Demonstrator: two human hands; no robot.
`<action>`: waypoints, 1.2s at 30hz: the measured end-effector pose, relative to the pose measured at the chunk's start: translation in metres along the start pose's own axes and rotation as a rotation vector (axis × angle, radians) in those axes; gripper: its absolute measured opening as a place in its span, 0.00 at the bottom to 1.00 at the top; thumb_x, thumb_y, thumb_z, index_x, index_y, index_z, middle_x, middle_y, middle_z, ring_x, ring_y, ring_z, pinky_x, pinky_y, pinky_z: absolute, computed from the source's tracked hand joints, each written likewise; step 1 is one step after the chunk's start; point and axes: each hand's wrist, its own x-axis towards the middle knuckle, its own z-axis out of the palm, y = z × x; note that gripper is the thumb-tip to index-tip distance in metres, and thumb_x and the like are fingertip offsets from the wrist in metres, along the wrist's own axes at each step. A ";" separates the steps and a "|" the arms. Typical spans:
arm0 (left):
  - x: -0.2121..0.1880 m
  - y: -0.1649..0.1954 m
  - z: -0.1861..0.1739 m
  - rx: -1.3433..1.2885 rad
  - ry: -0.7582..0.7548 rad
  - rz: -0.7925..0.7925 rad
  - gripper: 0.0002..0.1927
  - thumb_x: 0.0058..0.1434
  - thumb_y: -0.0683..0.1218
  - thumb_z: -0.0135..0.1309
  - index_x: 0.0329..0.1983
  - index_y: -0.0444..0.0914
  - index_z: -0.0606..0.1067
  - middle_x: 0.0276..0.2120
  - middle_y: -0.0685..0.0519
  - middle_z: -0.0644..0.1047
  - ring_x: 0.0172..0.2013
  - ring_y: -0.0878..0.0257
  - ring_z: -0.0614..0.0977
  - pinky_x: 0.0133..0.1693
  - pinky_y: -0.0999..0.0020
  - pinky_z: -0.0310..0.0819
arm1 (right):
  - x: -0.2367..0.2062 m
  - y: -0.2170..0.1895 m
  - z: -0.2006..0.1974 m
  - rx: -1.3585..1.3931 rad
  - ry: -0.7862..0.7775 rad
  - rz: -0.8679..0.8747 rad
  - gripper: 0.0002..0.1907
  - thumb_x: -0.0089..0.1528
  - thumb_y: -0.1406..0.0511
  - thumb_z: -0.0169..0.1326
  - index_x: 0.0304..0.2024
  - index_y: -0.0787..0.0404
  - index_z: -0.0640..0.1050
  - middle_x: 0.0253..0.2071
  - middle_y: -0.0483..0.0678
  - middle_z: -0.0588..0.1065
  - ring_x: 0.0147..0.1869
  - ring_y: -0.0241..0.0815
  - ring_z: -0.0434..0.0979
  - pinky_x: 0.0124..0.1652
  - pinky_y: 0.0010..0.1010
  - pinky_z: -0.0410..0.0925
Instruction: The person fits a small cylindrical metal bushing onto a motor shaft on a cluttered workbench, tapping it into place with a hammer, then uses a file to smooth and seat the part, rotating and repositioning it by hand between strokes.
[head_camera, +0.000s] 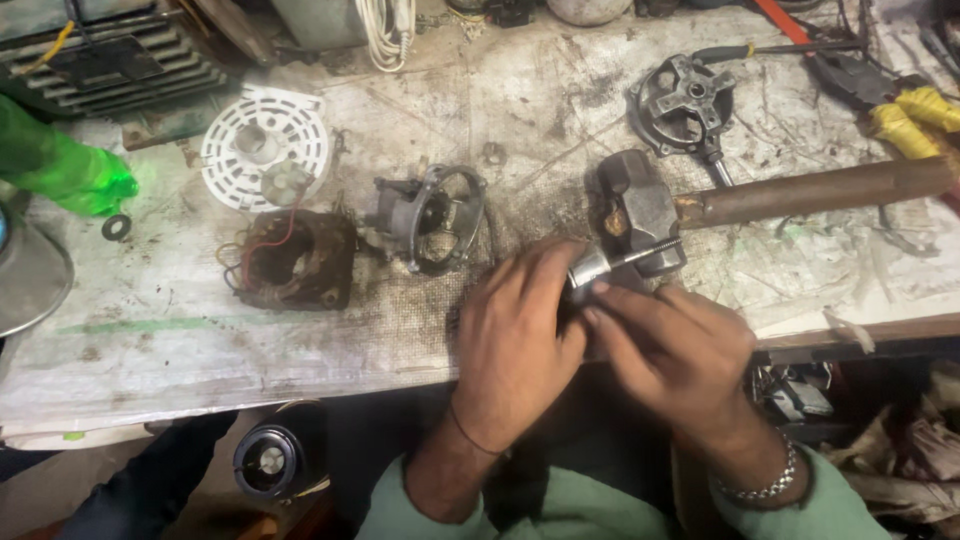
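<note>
Both hands meet at the table's near edge. The left hand (515, 335) curls tight around a shiny metal shaft (600, 266), and the right hand (675, 355) pinches the same part with its fingertips. A big hammer (640, 212) lies just past them at 12 o'clock. At 10 o'clock sit a motor housing (432, 217), a copper-wound coil (292, 259) and a white round plate (265, 147). A green bottle (60, 170) lies far left.

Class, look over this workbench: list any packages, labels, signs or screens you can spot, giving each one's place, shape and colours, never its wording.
No labels, signs or screens show.
Nearest to a package: a green plastic bottle, lying at the table's far left edge, translucent bright green, no label visible.
Both the left hand and the right hand hold a bare metal shaft part, unmarked.
</note>
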 end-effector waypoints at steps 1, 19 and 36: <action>-0.001 -0.001 0.000 -0.009 -0.014 -0.010 0.30 0.50 0.38 0.64 0.58 0.34 0.72 0.55 0.43 0.78 0.55 0.46 0.81 0.55 0.55 0.75 | 0.000 -0.002 -0.002 0.008 -0.016 0.014 0.14 0.58 0.70 0.67 0.46 0.65 0.83 0.32 0.51 0.81 0.29 0.38 0.81 0.27 0.27 0.71; -0.008 -0.008 0.012 0.029 0.048 0.040 0.27 0.52 0.33 0.62 0.57 0.32 0.74 0.56 0.42 0.79 0.54 0.48 0.83 0.56 0.58 0.80 | 0.000 -0.033 -0.028 -0.437 -0.619 0.352 0.36 0.61 0.50 0.61 0.72 0.40 0.70 0.11 0.49 0.72 0.10 0.48 0.75 0.18 0.41 0.71; -0.012 -0.005 0.007 -0.031 0.082 0.046 0.28 0.52 0.32 0.60 0.59 0.32 0.75 0.57 0.42 0.79 0.56 0.47 0.83 0.57 0.59 0.80 | 0.010 -0.040 -0.039 -0.149 -0.825 0.625 0.46 0.61 0.49 0.59 0.79 0.46 0.58 0.12 0.52 0.75 0.16 0.50 0.80 0.27 0.41 0.76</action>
